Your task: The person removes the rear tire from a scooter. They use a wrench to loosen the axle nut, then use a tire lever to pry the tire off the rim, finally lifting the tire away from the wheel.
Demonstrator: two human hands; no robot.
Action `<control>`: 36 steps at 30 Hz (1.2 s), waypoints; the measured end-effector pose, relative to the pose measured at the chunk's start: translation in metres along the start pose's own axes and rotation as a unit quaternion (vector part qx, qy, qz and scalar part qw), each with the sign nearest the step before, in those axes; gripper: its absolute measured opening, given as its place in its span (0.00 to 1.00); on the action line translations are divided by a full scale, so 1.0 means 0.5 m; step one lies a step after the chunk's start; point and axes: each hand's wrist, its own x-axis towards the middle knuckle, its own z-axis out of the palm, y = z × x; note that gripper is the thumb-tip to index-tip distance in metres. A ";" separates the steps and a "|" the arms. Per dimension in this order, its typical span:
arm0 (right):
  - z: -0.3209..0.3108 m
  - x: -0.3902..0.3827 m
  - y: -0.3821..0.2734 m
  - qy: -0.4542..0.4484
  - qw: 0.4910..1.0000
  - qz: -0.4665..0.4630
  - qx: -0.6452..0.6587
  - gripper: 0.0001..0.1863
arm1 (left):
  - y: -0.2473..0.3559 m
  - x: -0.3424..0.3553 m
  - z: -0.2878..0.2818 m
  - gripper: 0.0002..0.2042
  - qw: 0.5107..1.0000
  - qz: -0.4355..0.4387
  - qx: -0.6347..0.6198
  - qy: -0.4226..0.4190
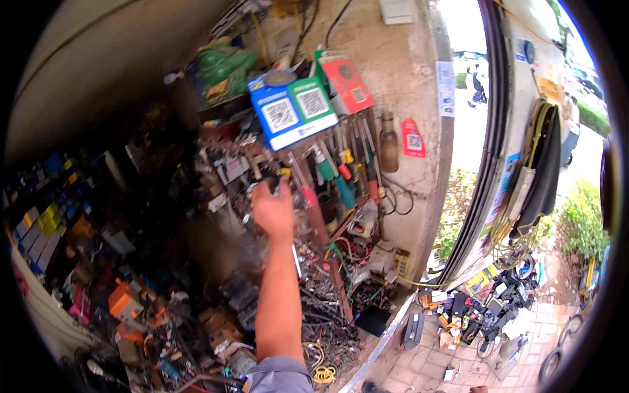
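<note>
My left hand (272, 208) reaches far forward from the lower middle, arm stretched out and grey sleeve at the bottom edge. Its fingers are closed at a crowded tool rack, around a dark thing with a yellow part (285, 172) whose kind I cannot make out. Just right of it, screwdrivers and other tools with green handles (324, 167) stand upright in the rack (316, 219). Above the hand hangs a blue and green code card (293, 108), with a red card (347, 85) beside it. A sliver of my right hand (479, 389) shows at the lower edge, its fingers mostly cut off.
Shelves of small boxes (39, 236) stand in the dark left side. Cables and loose parts (321, 327) pile up below the rack. A brown bottle (388, 142) hangs on the wall. Beyond the metal threshold (377, 347), black parts (485, 311) lie heaped on brick paving.
</note>
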 end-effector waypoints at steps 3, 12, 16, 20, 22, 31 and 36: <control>0.012 0.001 0.072 -0.020 1.000 -0.011 0.021 0.29 | -0.034 0.012 0.026 0.09 1.000 0.029 0.006 0.008; 0.000 0.007 0.325 0.083 0.977 0.049 0.190 0.21 | -0.094 0.084 0.076 0.09 0.860 -0.270 -0.433 -0.019; 0.005 0.016 0.437 0.166 0.965 0.042 0.199 0.16 | -0.063 0.037 0.006 0.19 0.642 -0.379 -0.630 -0.215; -0.057 -0.074 0.420 0.175 0.951 0.066 0.245 0.20 | -0.002 -0.095 -0.109 0.11 0.841 -0.114 -0.504 -0.159; -0.126 -0.112 0.530 0.222 0.926 0.086 0.292 0.22 | 0.221 -0.335 -0.131 0.08 0.881 -0.040 -0.398 -0.252; -0.299 -0.354 0.714 0.493 0.829 -0.008 0.266 0.25 | 1.112 -1.234 -0.588 0.18 0.148 -0.037 -0.301 -0.941; -0.313 -0.591 0.620 0.413 0.672 -0.206 0.579 0.25 | 1.314 -1.468 -0.952 0.15 -0.073 0.484 -0.309 -0.815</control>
